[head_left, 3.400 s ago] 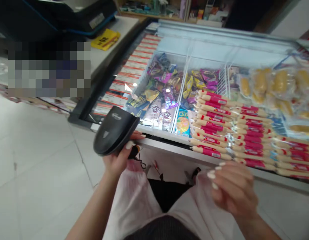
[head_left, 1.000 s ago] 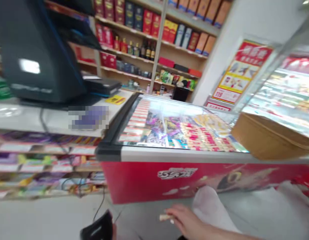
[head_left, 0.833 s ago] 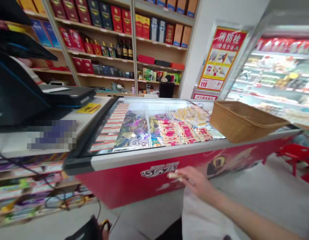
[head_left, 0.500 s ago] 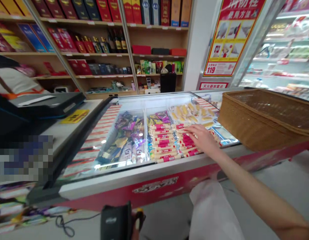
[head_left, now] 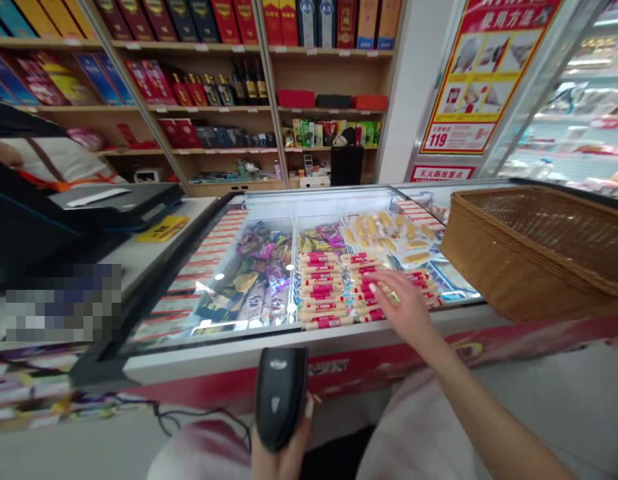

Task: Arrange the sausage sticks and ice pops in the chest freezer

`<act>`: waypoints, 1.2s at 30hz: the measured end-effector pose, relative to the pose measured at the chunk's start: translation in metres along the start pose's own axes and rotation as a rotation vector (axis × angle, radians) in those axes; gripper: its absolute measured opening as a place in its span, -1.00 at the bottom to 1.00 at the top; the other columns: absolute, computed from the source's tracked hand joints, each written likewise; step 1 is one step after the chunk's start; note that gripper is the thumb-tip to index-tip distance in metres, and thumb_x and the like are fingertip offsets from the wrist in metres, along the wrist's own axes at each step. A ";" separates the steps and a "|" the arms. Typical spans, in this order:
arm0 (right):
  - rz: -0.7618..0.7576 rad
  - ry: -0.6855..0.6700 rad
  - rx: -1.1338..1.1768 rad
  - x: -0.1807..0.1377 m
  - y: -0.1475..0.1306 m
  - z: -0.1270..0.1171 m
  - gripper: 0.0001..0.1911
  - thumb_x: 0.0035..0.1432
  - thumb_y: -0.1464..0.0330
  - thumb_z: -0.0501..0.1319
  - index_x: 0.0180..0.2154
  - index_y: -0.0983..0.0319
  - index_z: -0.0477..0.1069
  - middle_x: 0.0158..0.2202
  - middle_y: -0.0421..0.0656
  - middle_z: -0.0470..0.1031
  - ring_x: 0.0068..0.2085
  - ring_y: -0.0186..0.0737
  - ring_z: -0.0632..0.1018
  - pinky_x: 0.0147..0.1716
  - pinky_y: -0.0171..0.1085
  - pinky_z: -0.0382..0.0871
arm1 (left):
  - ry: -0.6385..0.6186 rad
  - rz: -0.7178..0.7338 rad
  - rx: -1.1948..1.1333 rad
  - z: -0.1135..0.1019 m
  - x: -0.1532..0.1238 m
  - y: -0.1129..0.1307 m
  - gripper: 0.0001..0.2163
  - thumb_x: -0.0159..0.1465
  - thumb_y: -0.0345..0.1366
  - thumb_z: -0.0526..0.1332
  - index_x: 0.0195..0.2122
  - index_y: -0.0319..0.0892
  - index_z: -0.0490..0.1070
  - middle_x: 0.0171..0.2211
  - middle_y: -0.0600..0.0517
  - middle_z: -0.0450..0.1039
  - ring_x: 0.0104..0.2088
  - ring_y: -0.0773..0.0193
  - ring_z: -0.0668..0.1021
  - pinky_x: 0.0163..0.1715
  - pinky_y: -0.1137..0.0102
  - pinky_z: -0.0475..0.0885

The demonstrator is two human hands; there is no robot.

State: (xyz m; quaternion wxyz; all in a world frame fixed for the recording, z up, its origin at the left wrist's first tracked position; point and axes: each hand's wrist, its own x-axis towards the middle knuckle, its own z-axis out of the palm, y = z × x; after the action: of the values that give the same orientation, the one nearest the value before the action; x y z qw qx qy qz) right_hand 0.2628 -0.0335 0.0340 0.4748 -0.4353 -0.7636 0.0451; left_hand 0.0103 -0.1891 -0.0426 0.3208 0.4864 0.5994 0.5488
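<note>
My left hand [head_left: 283, 450] grips a black barcode scanner [head_left: 280, 395] low in front of the red chest freezer [head_left: 349, 370]. My right hand [head_left: 401, 303] reaches over the freezer's glass lid, fingers spread and resting on a row of sausage sticks in red wrappers [head_left: 333, 290]. Bags of yellow snacks [head_left: 383, 230] lie just beyond my fingers. Colourful ice cream packs [head_left: 259, 273] fill the freezer's left section.
A brown wicker basket [head_left: 533, 250] stands on the freezer's right end. A counter with a dark till screen [head_left: 49, 220] and a yellow tag [head_left: 161, 229] is on the left. Shelves of boxes and bottles [head_left: 213, 87] line the back wall. A glass-door cooler [head_left: 573, 107] stands at right.
My right hand has slid a little nearer along the sausage sticks. The scanner in my left hand has risen further into view.
</note>
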 end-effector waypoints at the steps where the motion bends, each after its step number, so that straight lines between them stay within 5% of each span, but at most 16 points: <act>1: 0.031 -0.027 0.099 -0.019 -0.016 -0.001 -0.73 0.36 0.36 0.16 0.04 0.12 0.49 0.00 -0.08 0.57 0.07 -0.07 0.53 0.15 -0.06 0.36 | -0.037 0.026 0.009 0.006 -0.003 0.001 -0.68 0.24 0.02 0.28 -0.37 -0.16 0.56 -0.42 -0.05 0.59 -0.35 0.07 0.63 -0.22 0.28 0.58; 3: 0.118 -0.173 0.314 -0.059 -0.047 0.001 -0.63 0.30 0.30 0.26 0.14 0.09 0.43 0.08 -0.08 0.53 0.12 -0.06 0.52 0.15 -0.10 0.39 | -0.076 0.075 0.066 0.020 -0.008 0.004 -0.71 0.26 -0.04 0.28 -0.32 -0.19 0.55 -0.39 -0.07 0.58 -0.36 0.09 0.61 -0.23 0.27 0.57; 7: 0.287 -0.345 0.641 -0.124 -0.090 0.012 -0.18 0.04 0.19 0.47 0.30 0.12 0.29 0.24 0.00 0.43 0.20 0.08 0.48 0.19 -0.03 0.37 | -0.257 0.237 0.028 0.053 -0.029 0.015 -0.54 0.26 -0.22 0.27 0.17 -0.23 0.35 0.01 -0.23 0.51 -0.04 -0.03 0.59 -0.01 0.14 0.54; 11: 0.563 -0.165 0.794 -0.147 -0.103 0.015 -0.57 0.17 0.15 0.36 0.04 0.16 0.55 0.02 -0.03 0.61 0.08 0.06 0.59 0.15 0.01 0.42 | -0.541 0.413 0.127 0.062 -0.053 0.025 -0.34 0.29 -0.36 0.23 0.40 -0.12 0.04 0.27 -0.25 0.25 0.32 -0.02 0.31 0.31 0.07 0.24; 14: 0.646 0.039 0.785 -0.149 -0.098 0.006 -0.69 0.15 0.13 0.36 -0.15 0.19 0.61 -0.14 -0.04 0.66 -0.04 0.04 0.64 0.05 -0.03 0.50 | -0.577 0.445 0.218 0.038 -0.046 0.026 -0.44 0.35 -0.37 0.19 0.36 0.02 0.14 0.30 -0.12 0.22 0.32 0.10 0.31 0.31 0.17 0.26; 19: 0.678 0.199 0.918 -0.145 -0.085 -0.018 -0.70 0.18 0.11 0.34 -0.40 0.21 0.47 -0.55 -0.22 0.45 -0.53 -0.24 0.50 -0.45 -0.24 0.51 | -0.131 0.456 0.302 -0.014 0.024 0.028 -0.80 0.41 -0.28 0.16 0.02 -0.06 0.43 -0.11 -0.03 0.49 -0.11 0.21 0.57 -0.05 0.28 0.49; 21: 0.699 0.185 0.913 -0.142 -0.081 -0.027 -0.63 0.18 0.10 0.34 -0.48 0.22 0.40 -0.61 -0.25 0.37 -0.62 -0.33 0.40 -0.61 -0.32 0.37 | -0.078 0.519 0.367 -0.022 0.060 0.036 -0.83 0.41 -0.27 0.15 -0.01 -0.11 0.44 -0.13 -0.04 0.51 -0.15 0.21 0.57 -0.10 0.30 0.50; 25: 0.722 0.200 0.781 -0.137 -0.079 -0.034 -0.59 0.15 0.09 0.36 -0.54 0.23 0.37 -0.64 -0.24 0.35 -0.65 -0.35 0.37 -0.65 -0.34 0.30 | -0.152 0.624 0.523 -0.009 0.135 0.059 -0.77 0.40 -0.32 0.15 0.06 -0.11 0.43 -0.17 -0.02 0.54 -0.21 0.22 0.58 -0.11 0.29 0.51; 28: 0.742 0.184 0.729 -0.138 -0.085 -0.030 -0.59 0.15 0.07 0.36 -0.52 0.23 0.39 -0.65 -0.22 0.38 -0.64 -0.31 0.39 -0.62 -0.32 0.33 | -0.206 0.673 0.623 0.017 0.190 0.072 -0.79 0.41 -0.32 0.16 0.03 -0.14 0.46 -0.02 -0.09 0.52 0.02 0.14 0.53 0.10 0.15 0.43; 30: 0.763 0.132 0.700 -0.143 -0.091 -0.023 -0.58 0.14 0.04 0.34 -0.53 0.21 0.39 -0.66 -0.21 0.39 -0.64 -0.28 0.40 -0.61 -0.30 0.34 | -0.239 0.684 0.685 0.035 0.220 0.077 -0.73 0.41 -0.20 0.21 0.08 -0.16 0.43 0.09 -0.11 0.45 0.02 0.13 0.53 0.04 0.10 0.49; 36: 0.798 0.041 0.674 -0.154 -0.099 -0.010 -0.57 0.11 -0.02 0.33 -0.48 0.20 0.41 -0.64 -0.20 0.41 -0.64 -0.24 0.41 -0.62 -0.27 0.34 | -0.335 0.635 0.756 0.067 0.262 0.079 -0.67 0.42 -0.16 0.18 0.12 -0.22 0.40 0.08 -0.10 0.43 0.00 0.10 0.55 -0.02 0.11 0.52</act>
State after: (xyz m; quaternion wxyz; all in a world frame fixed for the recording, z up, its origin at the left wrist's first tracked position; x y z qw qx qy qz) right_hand 0.2348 -0.2069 -0.0187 0.5491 -0.5163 -0.4721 0.4573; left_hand 0.0061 0.0728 0.0601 0.0320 0.8072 0.5192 0.2789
